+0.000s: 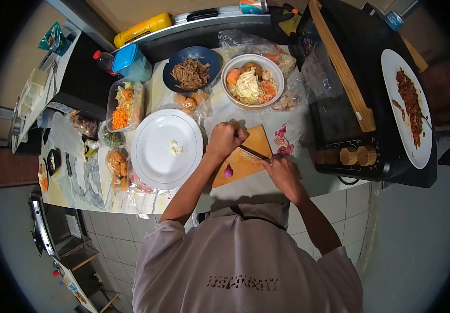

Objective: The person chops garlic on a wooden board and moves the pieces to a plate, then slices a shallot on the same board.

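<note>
A wooden cutting board lies on the counter in front of me. My right hand is closed on the handle of a knife, whose blade crosses the board to the left. At the board's upper left, my left hand is closed near the far end of the blade; what its fingers hold, if anything, is hidden. Finely chopped pale bits lie beside the blade. A small purple shallot rests on the lower left of the board.
Left of the board stands a large white plate with a few pale bits. Behind are a dark bowl of brown strips and a white bowl of vegetables. A black oven stands at the right, beside bagged food and reddish peels.
</note>
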The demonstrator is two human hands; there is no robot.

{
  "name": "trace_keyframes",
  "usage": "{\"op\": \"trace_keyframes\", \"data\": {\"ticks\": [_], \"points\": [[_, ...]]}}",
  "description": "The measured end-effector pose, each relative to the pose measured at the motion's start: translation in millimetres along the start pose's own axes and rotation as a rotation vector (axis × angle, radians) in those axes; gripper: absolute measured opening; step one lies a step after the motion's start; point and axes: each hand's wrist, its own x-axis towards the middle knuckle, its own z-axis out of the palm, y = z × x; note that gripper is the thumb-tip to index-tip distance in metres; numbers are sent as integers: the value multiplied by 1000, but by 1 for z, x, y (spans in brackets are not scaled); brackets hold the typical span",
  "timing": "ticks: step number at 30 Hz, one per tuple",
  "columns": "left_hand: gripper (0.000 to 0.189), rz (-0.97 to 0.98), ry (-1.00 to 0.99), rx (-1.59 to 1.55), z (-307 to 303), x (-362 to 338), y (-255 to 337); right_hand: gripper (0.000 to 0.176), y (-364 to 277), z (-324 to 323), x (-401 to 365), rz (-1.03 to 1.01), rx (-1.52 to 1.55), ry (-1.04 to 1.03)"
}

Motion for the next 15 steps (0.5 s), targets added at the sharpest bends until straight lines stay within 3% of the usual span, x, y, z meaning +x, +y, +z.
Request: {"op": "trace_keyframes", "data": {"ticks": [3,11,15], "points": [[13,-2,-44,-14,-3,-2,0,56,-2,-6,2,68,10,-171],[14,35,-39,-217,-19,-1,12,56,-6,0,-15,109,94,-133],[13,-61,-66,-268,-33,3,17,55,-10,-3,-15,98,37,-132]]}}
